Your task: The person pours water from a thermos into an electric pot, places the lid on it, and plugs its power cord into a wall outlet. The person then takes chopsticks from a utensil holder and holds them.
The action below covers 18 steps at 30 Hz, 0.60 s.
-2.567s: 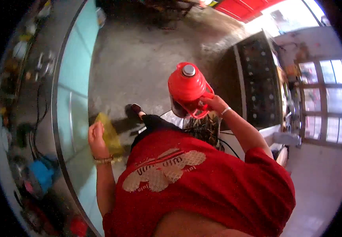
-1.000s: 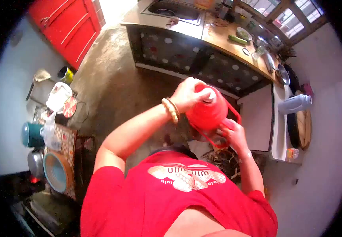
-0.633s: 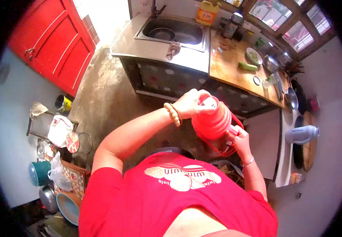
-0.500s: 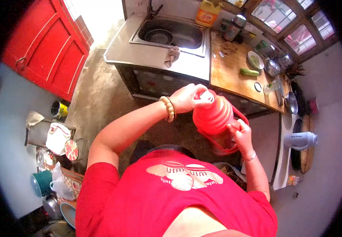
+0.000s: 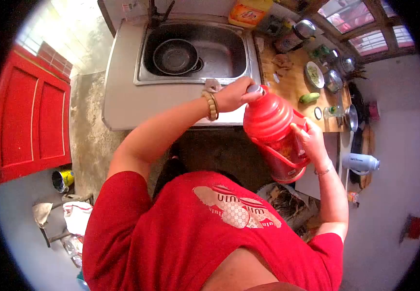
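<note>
A red thermos flask (image 5: 268,114) with a ridged top is held tilted in front of my chest, its mouth end toward the sink. My left hand (image 5: 234,94), below a beaded bracelet, closes its fingers around the pale stopper (image 5: 255,89) at the flask's mouth. At the flask's other side, my right hand (image 5: 310,140) grips its red handle (image 5: 301,119). The lower body of the flask points down toward the floor. Just beyond my left hand, a crumpled cloth (image 5: 212,85) lies on the counter edge.
A dark pan (image 5: 175,56) sits in the metal sink (image 5: 227,53). On the wooden counter (image 5: 287,92) are a green gourd (image 5: 309,98), a plate of cut greens (image 5: 314,75) and a jar (image 5: 333,111). A bluish flask (image 5: 361,162) stands right; a red door (image 5: 31,114) is left.
My view has moved closer to the sink, which appears larger. The flask has come along in both hands, and more of its lower body shows. Both hands keep their hold.
</note>
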Available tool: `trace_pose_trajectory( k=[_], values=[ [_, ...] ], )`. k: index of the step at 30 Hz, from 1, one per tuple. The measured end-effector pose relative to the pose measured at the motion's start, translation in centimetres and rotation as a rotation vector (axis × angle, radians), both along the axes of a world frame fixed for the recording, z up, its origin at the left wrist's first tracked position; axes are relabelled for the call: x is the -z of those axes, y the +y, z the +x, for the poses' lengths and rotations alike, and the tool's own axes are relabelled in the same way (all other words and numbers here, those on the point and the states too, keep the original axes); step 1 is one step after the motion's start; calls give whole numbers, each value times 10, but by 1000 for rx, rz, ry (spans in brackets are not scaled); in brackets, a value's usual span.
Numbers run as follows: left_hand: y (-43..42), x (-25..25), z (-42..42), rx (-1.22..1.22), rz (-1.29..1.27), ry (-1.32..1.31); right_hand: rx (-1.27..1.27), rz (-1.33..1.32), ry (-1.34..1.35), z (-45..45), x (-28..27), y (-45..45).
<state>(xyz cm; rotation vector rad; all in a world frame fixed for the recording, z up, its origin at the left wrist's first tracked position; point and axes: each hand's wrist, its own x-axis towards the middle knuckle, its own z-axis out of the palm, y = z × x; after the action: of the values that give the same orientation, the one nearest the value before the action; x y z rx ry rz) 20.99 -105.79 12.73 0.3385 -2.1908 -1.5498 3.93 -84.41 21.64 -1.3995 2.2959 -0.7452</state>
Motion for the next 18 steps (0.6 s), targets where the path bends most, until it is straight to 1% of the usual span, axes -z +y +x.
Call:
trace_pose_trajectory(
  k=[1, 2, 3, 5, 6, 7, 8, 9, 10, 11, 13, 15, 17, 18],
  values=[
    [-16, 2, -2, -51, -2, -25, 26, 34, -59, 0, 1, -16],
    [-32, 5, -1, -66, 114, -28, 18, 25, -67, 3, 2, -33],
    [-49, 27, -8, -46, -1, 17, 22, 39, -69, 6, 1, -48],
    [-81, 25, -2, 65, 652, 136, 27, 97, -41, 13, -5, -79],
    [-91, 36, -2, 68, 659, 135, 16, 83, -65, 22, -11, -95],
    [-101, 52, -5, -64, 992, 185, 16, 91, -65, 23, -11, -109],
    [-109, 68, -8, -205, 1324, 232, 29, 172, -50, 21, -9, -122],
    [-117, 81, -11, -206, 1338, 231, 45, 256, -36, 21, -8, -132],
    [-126, 90, -12, -244, 1389, 248, 8, 286, 48, 29, -17, -147],
    [-135, 98, -14, -283, 1436, 266, 7, 296, 49, 30, -14, -159],
    [-144, 106, -23, -315, 1450, 238, 4, 397, 31, 27, -9, -183],
    [-148, 113, -36, -438, 1546, 136, -32, 434, 64, 20, 0, -207],
    [-153, 135, -48, -388, 1567, 114, -128, 536, 189, 14, 5, -225],
    [-154, 137, -50, -339, 1577, 93, -179, 528, 209, 11, 7, -231]
  ],
)
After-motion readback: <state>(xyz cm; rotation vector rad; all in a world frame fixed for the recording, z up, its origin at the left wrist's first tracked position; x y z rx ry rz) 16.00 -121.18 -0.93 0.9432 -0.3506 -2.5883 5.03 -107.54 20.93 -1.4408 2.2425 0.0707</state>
